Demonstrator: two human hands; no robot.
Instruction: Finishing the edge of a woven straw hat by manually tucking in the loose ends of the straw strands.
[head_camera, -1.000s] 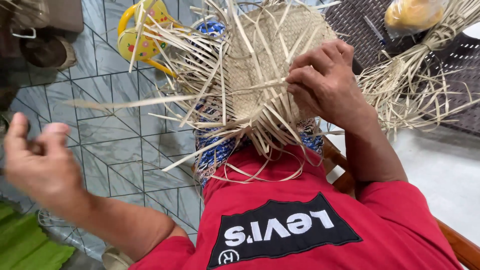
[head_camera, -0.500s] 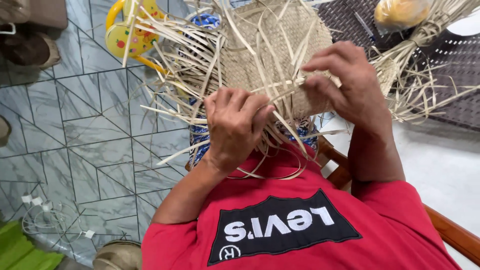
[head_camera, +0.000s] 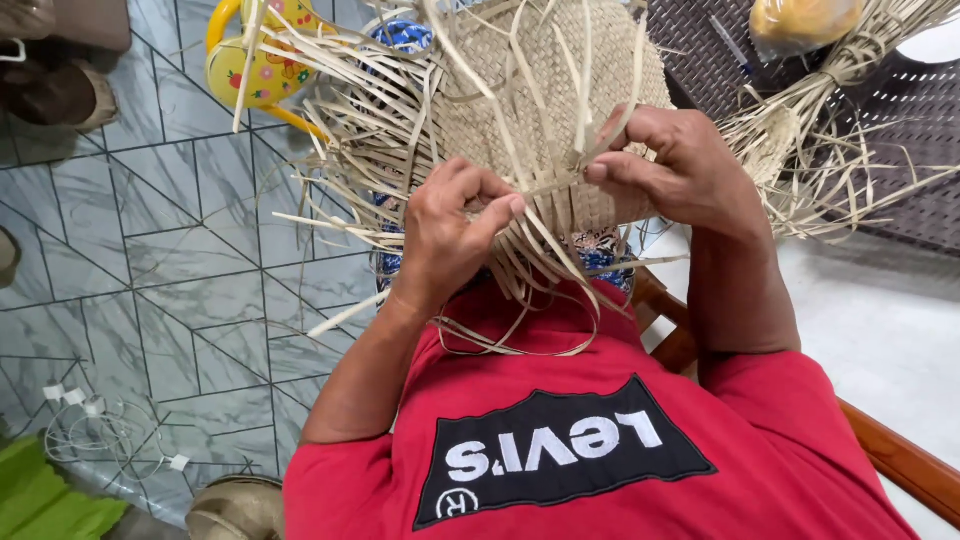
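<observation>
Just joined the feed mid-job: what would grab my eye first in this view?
First, the half-woven straw piece at top centre, loose strips fanning out on all sides. Both hands work its near edge: the left hand and the right hand each pinch strips. Next, a tied bundle of spare straw lies on the dark mat at upper right, and a yellow plastic jug stands on the tiled floor, upper left.

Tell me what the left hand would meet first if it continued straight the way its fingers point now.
Probably the right hand: the left hand points its fingertips across the loose pale straw strips of the half-woven straw basket towards it, though depth is unclear.
</observation>
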